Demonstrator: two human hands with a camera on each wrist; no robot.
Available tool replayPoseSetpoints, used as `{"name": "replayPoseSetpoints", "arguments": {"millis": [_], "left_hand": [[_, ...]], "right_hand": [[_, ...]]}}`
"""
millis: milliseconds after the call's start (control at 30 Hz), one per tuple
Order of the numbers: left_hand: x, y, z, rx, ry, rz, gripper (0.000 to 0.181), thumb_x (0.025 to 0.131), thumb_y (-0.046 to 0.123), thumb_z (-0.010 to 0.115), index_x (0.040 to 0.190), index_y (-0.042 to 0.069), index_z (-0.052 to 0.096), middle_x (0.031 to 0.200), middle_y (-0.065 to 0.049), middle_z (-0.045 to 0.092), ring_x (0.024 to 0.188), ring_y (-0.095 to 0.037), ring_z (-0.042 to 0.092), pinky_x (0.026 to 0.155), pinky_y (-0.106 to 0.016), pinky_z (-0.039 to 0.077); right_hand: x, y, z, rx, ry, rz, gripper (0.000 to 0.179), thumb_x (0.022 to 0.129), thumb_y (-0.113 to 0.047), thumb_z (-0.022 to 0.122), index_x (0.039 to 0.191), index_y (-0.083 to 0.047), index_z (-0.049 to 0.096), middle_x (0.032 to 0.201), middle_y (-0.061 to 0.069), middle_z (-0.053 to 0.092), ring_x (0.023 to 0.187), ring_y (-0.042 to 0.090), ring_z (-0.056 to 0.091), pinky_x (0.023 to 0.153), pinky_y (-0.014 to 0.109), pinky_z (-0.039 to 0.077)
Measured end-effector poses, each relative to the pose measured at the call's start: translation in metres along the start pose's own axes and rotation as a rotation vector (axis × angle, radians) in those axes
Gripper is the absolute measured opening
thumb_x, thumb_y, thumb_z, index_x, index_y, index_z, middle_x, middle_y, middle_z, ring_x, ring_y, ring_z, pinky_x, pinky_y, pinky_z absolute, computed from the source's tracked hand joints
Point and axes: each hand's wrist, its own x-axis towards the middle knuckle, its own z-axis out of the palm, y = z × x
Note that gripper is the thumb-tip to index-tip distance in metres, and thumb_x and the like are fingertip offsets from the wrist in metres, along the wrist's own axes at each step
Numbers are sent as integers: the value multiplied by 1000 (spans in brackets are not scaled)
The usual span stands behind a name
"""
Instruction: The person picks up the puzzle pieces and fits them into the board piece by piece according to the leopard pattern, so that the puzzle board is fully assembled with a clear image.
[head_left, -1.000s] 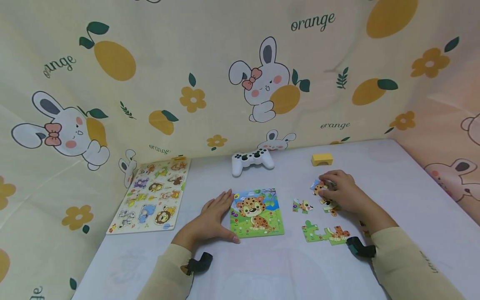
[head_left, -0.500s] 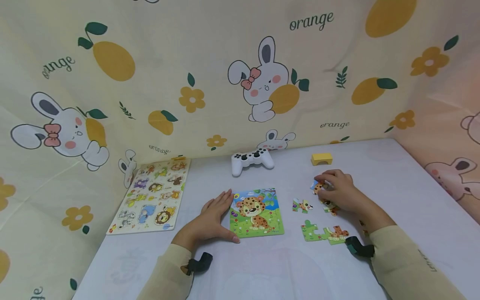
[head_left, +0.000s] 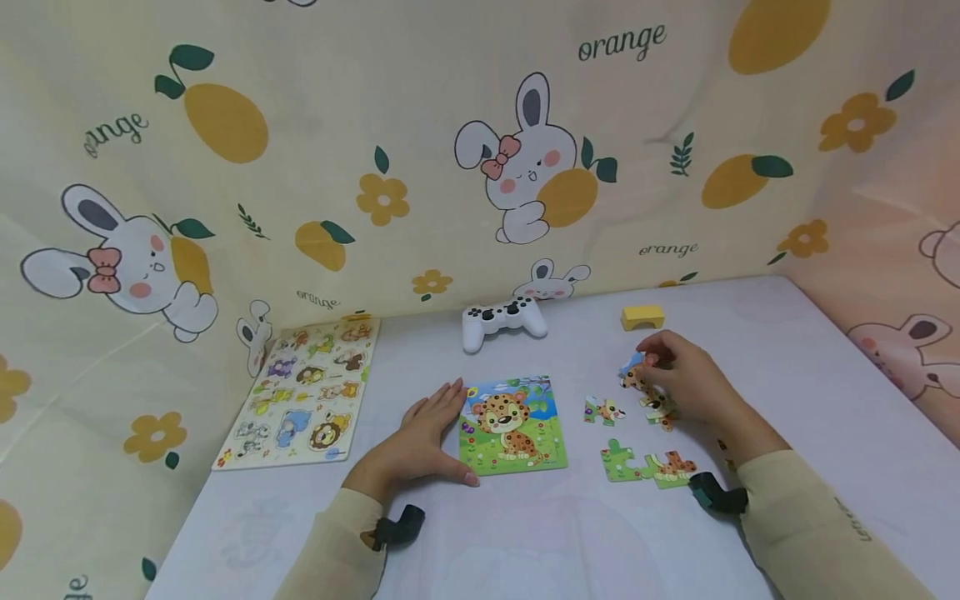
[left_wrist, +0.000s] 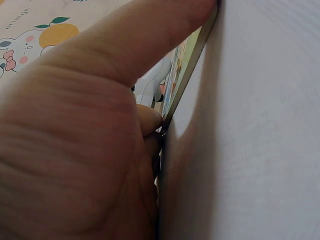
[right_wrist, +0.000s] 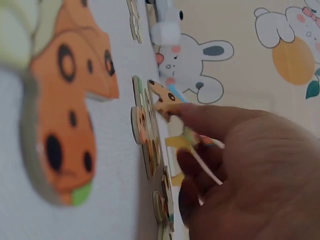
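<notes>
Left hand: lies on the table (head_left: 517,542), thumb and fingers spread wide; the hand (head_left: 427,437) frames the left edge of the leopard picture board, fingertips by its far left corner, thumb by its near left corner.
Right hand: thumb and fingers pinch together; this hand (head_left: 693,383) grips a leopard-spotted jigsaw piece (right_wrist: 166,96), partly hidden by the fingers.
Leopard picture board: flat and face up at mid-table, the square board (head_left: 513,427) sits between the two hands.
Loose jigsaw pieces: between the board and the table's right edge; a green and white-muzzled piece (head_left: 604,410) lies nearest the board, a spotted piece (head_left: 660,412) partly under the right hand, a green corner piece (head_left: 619,463) and an orange-and-green piece (head_left: 675,468) on the near side.
Animal board: flat along the table's left edge, towards the far left corner; the board (head_left: 300,392) shows many animals.
Far edge: a white game controller (head_left: 504,322) near its middle, a yellow bridge-shaped block (head_left: 642,317) further right.
</notes>
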Motion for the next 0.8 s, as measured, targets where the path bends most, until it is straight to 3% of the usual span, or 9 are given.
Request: {"name": "replayPoseSetpoints", "arguments": {"millis": [300,467,633,800], "left_hand": [[-2,0,1,-8,4,9,140,69,64,98,175,13,21,181,5,6,165,-16,-3,130,-48,-1],[-1,-1,1,-2,2,5,141,69,66,97,175,13,21,181,5,5,165,-16,-3,130,-49,-1],[-1,-1,0,-1,8,9,141,69,65,97,175,13,21,181,5,5,165,-17,-2,130,-49,-1],[-2,0,-1,-1,11,20,141,68,64,98,175,12,21,181,4,5,165,-19,-2,130,-49,-1]], "right_hand": [[-8,-20,0,75,55,-34,30,111,-19,68,137,-4,66,107,13,63,95,30,55,73,35,52],[-10,-39,8,211,14,-63,35,111,-17,68,141,-1,65,105,15,67,93,32,68,79,33,62],[-11,-62,26,312,-28,-78,26,109,-14,70,130,2,65,108,18,72,95,36,74,84,38,65],[-14,-81,45,363,-95,-66,19,109,-12,69,122,1,67,109,18,74,92,31,76,81,36,65]]}}
